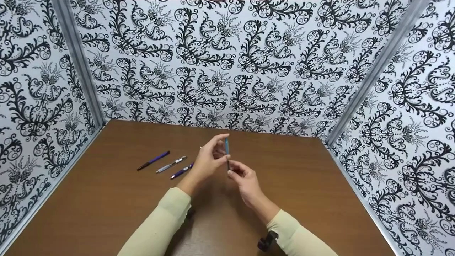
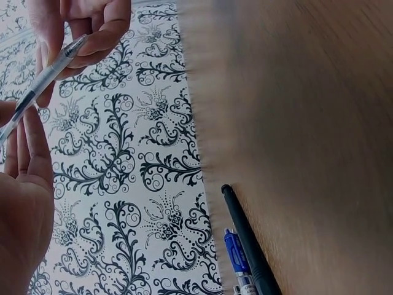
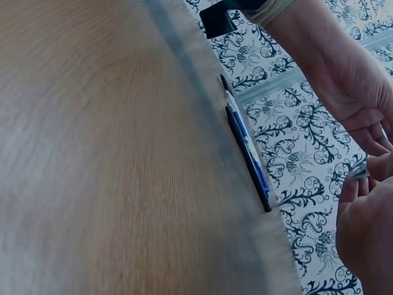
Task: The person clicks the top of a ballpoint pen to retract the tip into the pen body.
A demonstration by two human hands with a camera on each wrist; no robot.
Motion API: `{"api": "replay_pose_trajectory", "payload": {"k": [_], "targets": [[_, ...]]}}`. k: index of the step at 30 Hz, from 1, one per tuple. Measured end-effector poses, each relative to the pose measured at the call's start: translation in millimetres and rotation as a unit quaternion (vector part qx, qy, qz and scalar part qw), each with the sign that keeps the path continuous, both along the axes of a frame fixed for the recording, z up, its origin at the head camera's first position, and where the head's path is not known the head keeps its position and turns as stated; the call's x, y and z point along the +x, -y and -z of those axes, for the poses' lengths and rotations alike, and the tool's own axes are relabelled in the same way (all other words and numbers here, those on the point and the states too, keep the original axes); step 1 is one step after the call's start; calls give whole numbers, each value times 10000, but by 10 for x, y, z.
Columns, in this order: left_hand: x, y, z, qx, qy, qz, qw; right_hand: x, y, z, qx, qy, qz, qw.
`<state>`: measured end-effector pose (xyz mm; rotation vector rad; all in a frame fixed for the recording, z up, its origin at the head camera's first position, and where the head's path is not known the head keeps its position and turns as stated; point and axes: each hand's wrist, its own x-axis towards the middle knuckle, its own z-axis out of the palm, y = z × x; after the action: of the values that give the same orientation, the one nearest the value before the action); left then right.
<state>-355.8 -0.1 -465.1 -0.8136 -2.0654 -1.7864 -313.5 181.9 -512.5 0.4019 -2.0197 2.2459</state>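
Observation:
Both hands hold one slim pen (image 1: 227,146) above the table. In the head view it stands nearly upright, with a light-blue upper part. In the left wrist view the pen (image 2: 40,84) shows a clear barrel with dark ink inside. The left hand (image 1: 209,156) holds its upper part, thumb on the barrel and index fingertip near the top end. Thumb and fingers of the right hand (image 1: 247,182) pinch its lower end. In the right wrist view only a bit of the pen shows beside the right hand (image 3: 374,227); fingers hide the rest.
Left of the hands on the brown table (image 1: 106,199) lie a blue pen with a dark end (image 1: 153,160), a clear-grey pen (image 1: 171,164) and a purple pen (image 1: 181,171), partly behind the left hand. Patterned walls (image 1: 213,71) enclose the back and sides.

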Motion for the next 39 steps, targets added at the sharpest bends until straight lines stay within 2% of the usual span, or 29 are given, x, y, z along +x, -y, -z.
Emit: {"api": "replay_pose_trajectory", "payload": {"k": [5, 10, 16, 23, 32, 37, 39], "targets": [[-27, 7, 28, 110, -32, 77, 9999, -34, -53, -26, 559, -354, 200, 9976], [-51, 40, 69, 199, 11, 149, 9997, -100, -146, -28, 1366, -979, 358, 9851], [-71, 127, 107, -198, 52, 153, 9997, -123, -223, -35, 1898, -1423, 324, 9709], [-77, 224, 138, -837, 194, 98, 9963, -149, -299, -50, 2011, -1563, 323, 9665], [-69, 319, 207, -1285, 356, 203, 9909, -166, -410, -27, 2192, -1737, 364, 9594], [-64, 386, 214, -1523, 382, 91, 9876, -186, -476, -19, 2434, -1642, 344, 9553], [-58, 416, 210, -1739, 419, -31, 9839, -194, -500, -20, 2575, -1621, 375, 9518]]}}
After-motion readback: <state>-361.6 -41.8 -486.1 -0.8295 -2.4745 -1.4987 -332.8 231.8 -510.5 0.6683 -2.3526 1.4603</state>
